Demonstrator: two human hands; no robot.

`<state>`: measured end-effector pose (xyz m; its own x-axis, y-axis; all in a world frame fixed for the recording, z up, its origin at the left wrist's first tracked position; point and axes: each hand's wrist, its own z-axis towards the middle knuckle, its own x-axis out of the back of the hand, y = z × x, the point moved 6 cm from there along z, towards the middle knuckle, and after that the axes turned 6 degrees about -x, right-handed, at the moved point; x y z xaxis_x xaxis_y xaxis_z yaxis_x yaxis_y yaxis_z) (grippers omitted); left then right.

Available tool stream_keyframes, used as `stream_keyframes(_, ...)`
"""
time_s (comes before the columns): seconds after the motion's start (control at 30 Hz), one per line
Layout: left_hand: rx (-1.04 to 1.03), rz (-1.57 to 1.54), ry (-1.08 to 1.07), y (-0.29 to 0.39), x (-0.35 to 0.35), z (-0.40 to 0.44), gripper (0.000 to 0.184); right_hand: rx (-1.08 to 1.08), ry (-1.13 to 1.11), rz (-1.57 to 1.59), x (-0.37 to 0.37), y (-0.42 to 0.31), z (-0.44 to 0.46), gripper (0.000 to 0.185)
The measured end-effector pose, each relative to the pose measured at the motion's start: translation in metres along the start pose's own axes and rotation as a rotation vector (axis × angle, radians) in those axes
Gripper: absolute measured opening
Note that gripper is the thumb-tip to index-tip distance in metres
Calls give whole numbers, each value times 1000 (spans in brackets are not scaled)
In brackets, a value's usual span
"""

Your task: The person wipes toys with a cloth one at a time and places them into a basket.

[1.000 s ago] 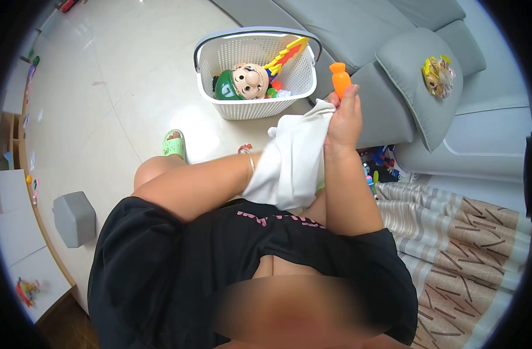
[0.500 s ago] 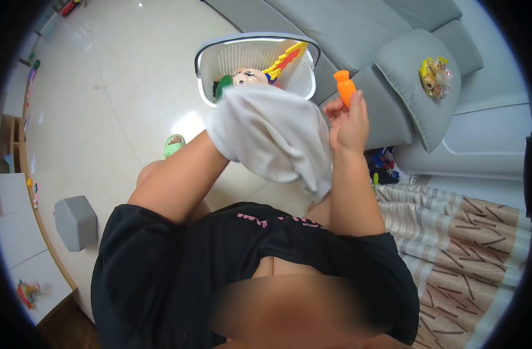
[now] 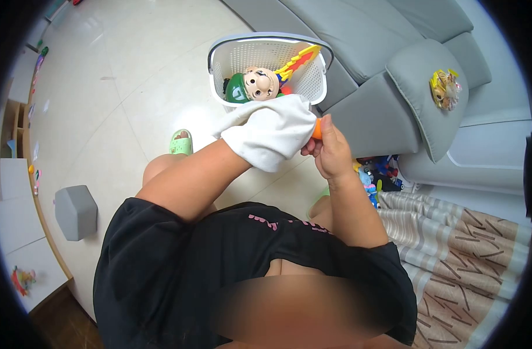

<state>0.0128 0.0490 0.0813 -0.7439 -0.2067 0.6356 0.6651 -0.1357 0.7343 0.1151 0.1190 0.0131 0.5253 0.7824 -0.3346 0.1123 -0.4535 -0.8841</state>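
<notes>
A white cloth (image 3: 272,131) is draped over my left hand, hiding its fingers; only the bare forearm shows below it. My right hand (image 3: 333,154) is closed on an orange carrot-shaped toy (image 3: 317,129), thumb on top. Most of the toy is hidden by the hand and the cloth, whose right edge meets it. Just beyond the cloth stands a white perforated basket (image 3: 320,87) with a dark handle. Inside are a face mask with a green cap (image 3: 261,84) and a yellow and red toy (image 3: 301,61).
A grey sofa (image 3: 370,110) is at the right, with a cushion (image 3: 417,75) bearing a yellow packet (image 3: 444,90). Small toys (image 3: 377,174) lie beside the curtain (image 3: 452,244). A grey stool (image 3: 76,213) and white cabinets (image 3: 22,215) are at the left.
The cloth has swung out, then gathered around the left hand and come against the orange toy. My right hand has moved down and left with the toy. The view has shifted slightly.
</notes>
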Motion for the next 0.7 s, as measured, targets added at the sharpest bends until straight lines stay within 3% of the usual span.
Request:
stream_keyframes(0.03,-167,368,35,6,-1,0,14,36,6,-72,1,0,0,46)
stream_keyframes(0.07,-168,368,35,4,-4,0,14,72,12,-145,1,-1,-1,42)
stream_keyframes(0.17,58,660,-83,-10,-13,5,16,212,45,-258,-1,-1,-3,35)
stream_keyframes(0.2,59,659,-83,-14,-15,5,16,210,45,-259,-2,-2,-4,35)
stream_keyframes(0.27,43,641,25,-16,-13,6,18,456,198,-664,-7,-19,-14,33)
stream_keyframes(0.3,42,639,25,-15,-11,7,18,455,200,-665,-6,-20,-14,33)
stream_keyframes(0.37,62,536,-90,-14,-11,8,26,840,294,-1061,-18,-36,-27,35)
stream_keyframes(0.5,2,426,8,-24,-14,2,25,956,275,-1121,-29,-42,-32,40)
stream_keyframes(0.57,24,453,74,-19,-9,-2,23,599,128,-486,-18,-25,-18,45)
stream_keyframes(0.6,24,454,73,-16,-10,-2,23,599,128,-485,-15,-27,-18,45)
stream_keyframes(0.67,94,424,101,-13,-10,-1,24,-51,-43,-29,-5,2,-7,40)
stream_keyframes(0.7,93,425,99,-12,-9,0,24,-51,-42,-27,-4,4,-7,40)
